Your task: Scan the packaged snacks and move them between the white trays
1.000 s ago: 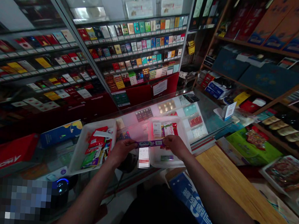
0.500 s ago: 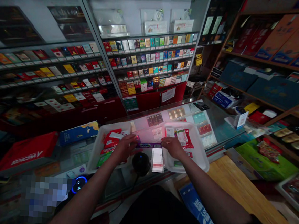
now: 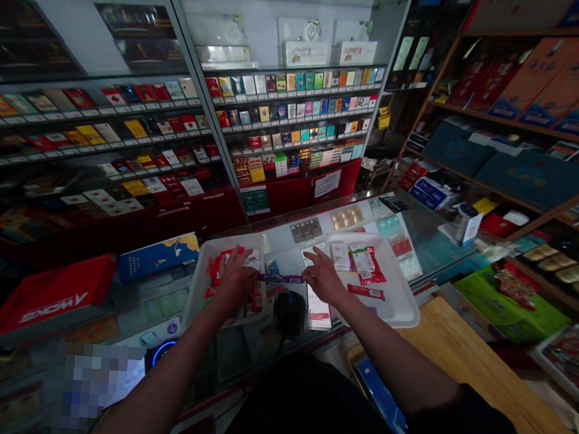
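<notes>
A narrow purple candy packet [image 3: 279,278] stretches level between my two hands, above the glass counter. My left hand [image 3: 234,279] pinches its left end, the other fingers spread over the left white bin [image 3: 195,303]. The right end is between thumb and finger of my right hand [image 3: 323,276], whose remaining fingers are raised. Red packets [image 3: 257,300] lie in the left bin, partly hidden by my left hand. The right white bin [image 3: 405,310] contains a red-and-white bag [image 3: 368,265] and a slim red packet [image 3: 366,292]. Just below the purple packet stands a black rounded device [image 3: 289,310] with a cable.
A white phone-like item [image 3: 318,309] lies beside the black device. On the counter's left are a red box [image 3: 53,295] and a blue box [image 3: 159,257]. A calculator [image 3: 393,203] sits at the back. Wooden board [image 3: 454,350] lies at right; shelves of small packs [image 3: 290,83] stand behind.
The view has shifted left and up, then steadied. The purple packet has turned so a narrower side shows. Fingers of both hands have spread, and the red glow on the counter has gone.
</notes>
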Motion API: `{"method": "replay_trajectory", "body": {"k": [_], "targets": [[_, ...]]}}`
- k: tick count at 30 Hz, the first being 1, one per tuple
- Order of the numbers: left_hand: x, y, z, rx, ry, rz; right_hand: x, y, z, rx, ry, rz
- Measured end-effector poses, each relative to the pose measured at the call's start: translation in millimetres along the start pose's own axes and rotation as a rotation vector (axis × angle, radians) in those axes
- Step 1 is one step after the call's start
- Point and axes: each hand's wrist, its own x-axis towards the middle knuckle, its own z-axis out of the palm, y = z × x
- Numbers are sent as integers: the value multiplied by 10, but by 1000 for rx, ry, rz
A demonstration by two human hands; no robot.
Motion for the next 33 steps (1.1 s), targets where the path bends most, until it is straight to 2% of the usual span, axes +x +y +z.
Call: {"method": "replay_trajectory", "body": {"k": [8, 22, 28, 33], "targets": [[14, -131, 54, -25, -22, 7, 30, -8, 214, -49, 7, 47], [174, -144, 288, -83, -54, 46, -37, 136, 278, -136, 12, 116], [212, -225, 259, -98, -25, 48, 110, 92, 216, -110, 4, 88], [205, -460, 213, -88, 0, 25, 326, -41, 252, -113, 13, 72]]}}
